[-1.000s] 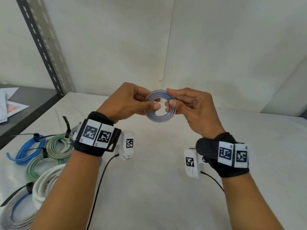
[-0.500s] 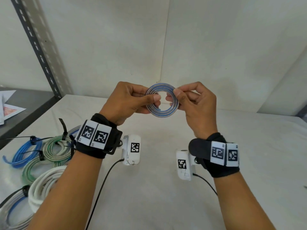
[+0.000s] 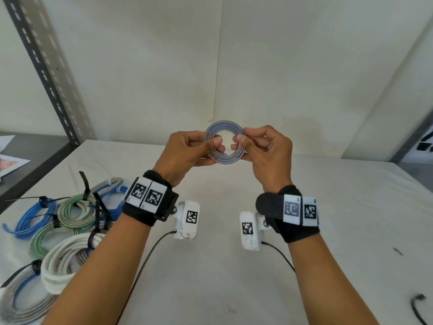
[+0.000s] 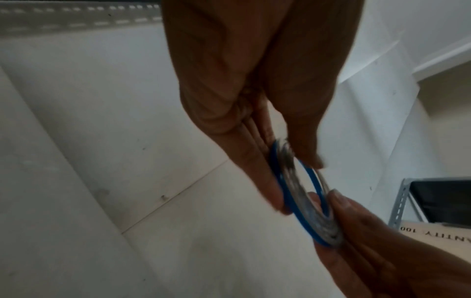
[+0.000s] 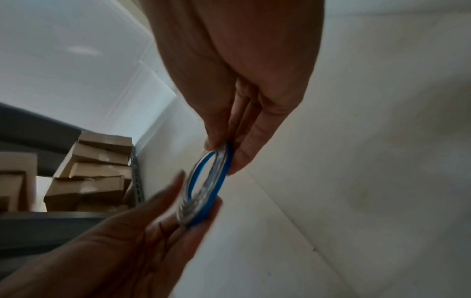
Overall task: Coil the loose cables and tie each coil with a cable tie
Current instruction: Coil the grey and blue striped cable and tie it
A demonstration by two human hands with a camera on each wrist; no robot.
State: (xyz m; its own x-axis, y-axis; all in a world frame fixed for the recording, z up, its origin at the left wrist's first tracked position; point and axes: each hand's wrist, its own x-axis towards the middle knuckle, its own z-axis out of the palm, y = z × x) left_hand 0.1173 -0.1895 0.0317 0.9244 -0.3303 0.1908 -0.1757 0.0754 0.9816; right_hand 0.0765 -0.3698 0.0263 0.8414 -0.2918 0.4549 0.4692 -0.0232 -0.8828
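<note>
White table [image 3: 234,277] below, both forearms raised over it. At its left edge, a heap of tied coils [image 3: 61,231], blue, green and white, each cinched with a black tie. At the far right edge, a black loop [image 3: 417,308], possibly a spare cable tie; too small to tell.

Held up in mid-air, clear of the table: a small flat coil [image 3: 224,143] of blue-and-grey cable, wound tight, no tie on it yet. Left hand [image 3: 187,151] pinching the coil's left side, thumb in front, fingers [image 4: 265,175] pressed together flat behind the ring. Right hand [image 3: 267,153] pinching the right side the same way, thumb tip at the inner edge, fingers [image 5: 244,157] together behind.

Step in hand, by the look of it: squaring up the coil before tying. To do it well:
- Keep the pinch on both sides, lest the turns spring apart.
- Press the turns flat and even, none riding proud.
- Tuck the loose end in; not visible here where it lies.
- Pass the whole grip to one hand only once the stack sits firm.
- Free the other for a tie, then thread through the centre hole and round all turns.
- Cinch snug, not crushing.
</note>
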